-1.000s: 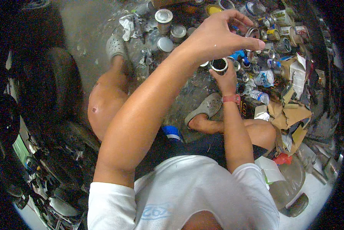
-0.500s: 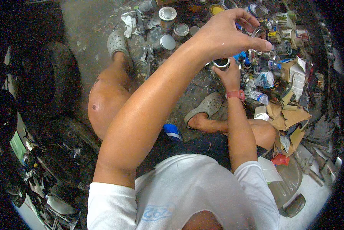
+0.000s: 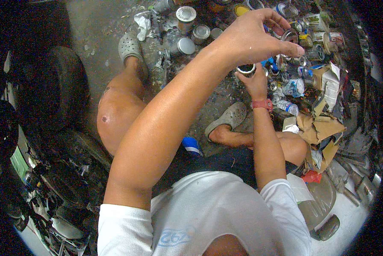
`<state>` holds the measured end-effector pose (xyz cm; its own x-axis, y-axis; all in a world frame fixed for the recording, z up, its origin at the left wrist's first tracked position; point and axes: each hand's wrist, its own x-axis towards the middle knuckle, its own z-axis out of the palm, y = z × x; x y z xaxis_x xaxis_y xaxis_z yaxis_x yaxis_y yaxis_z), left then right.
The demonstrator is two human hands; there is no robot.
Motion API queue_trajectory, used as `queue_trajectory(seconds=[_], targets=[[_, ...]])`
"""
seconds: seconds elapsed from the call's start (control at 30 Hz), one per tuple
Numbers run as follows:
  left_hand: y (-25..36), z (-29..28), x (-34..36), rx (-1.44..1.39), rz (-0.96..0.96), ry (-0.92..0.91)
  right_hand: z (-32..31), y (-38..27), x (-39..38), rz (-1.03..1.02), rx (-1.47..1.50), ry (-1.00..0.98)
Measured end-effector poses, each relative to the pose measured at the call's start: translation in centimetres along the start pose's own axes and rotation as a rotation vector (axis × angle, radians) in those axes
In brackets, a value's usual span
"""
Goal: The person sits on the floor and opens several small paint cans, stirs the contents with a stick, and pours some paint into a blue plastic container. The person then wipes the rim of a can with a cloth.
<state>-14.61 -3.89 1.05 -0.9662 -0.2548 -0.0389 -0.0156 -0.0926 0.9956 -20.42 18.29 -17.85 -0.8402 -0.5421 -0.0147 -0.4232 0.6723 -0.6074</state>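
To the right of both hands the cans (image 3: 295, 87) crowd close together, their edges leaving little room on that side; torn cardboard (image 3: 321, 128) lies below them, just right of the right forearm. To the left of the right hand (image 3: 256, 83) a stretch of stained floor (image 3: 223, 93) gives more room, bounded by the left forearm above and the right foot's grey clog (image 3: 228, 119) below. Farther left, beyond the left forearm, several lidded tins (image 3: 186, 15) stand near one another.

The left arm reaches long and diagonally across from the left, so the left hand (image 3: 255, 36) sits above the right one. Its fingers curl at the top and its thumb points right; a small can (image 3: 290, 36) shows in that gap, though I cannot tell whether they grip it. The right arm rises nearly straight, a red watch (image 3: 262, 104) at its wrist. Its hand grips an open dark can (image 3: 246, 69), thumb on the left, directly below the left wrist, which partly covers the rim.
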Motion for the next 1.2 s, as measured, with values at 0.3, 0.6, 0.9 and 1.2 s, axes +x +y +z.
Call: queue_trajectory(seconds=[0.3, 0.6, 0.9, 1.2], targets=[[-0.2, 0.2, -0.1, -0.033, 0.005, 0.003, -0.4, 0.3, -1.3, 0.048, 0.054, 0.003], [-0.6, 0.3, -0.2, 0.015, 0.022, 0.017, -0.9, 1.2, -2.2, 0.034, 0.023, 0.008], [-1.1, 0.4, 0.0, -0.030, 0.035, -0.008, -0.9, 1.6, -2.1, 0.063, 0.042, 0.042], [-1.5, 0.3, -0.2, -0.011, 0.039, 0.010, 1.2, 2.3, -2.9, 0.153, 0.263, 0.061]])
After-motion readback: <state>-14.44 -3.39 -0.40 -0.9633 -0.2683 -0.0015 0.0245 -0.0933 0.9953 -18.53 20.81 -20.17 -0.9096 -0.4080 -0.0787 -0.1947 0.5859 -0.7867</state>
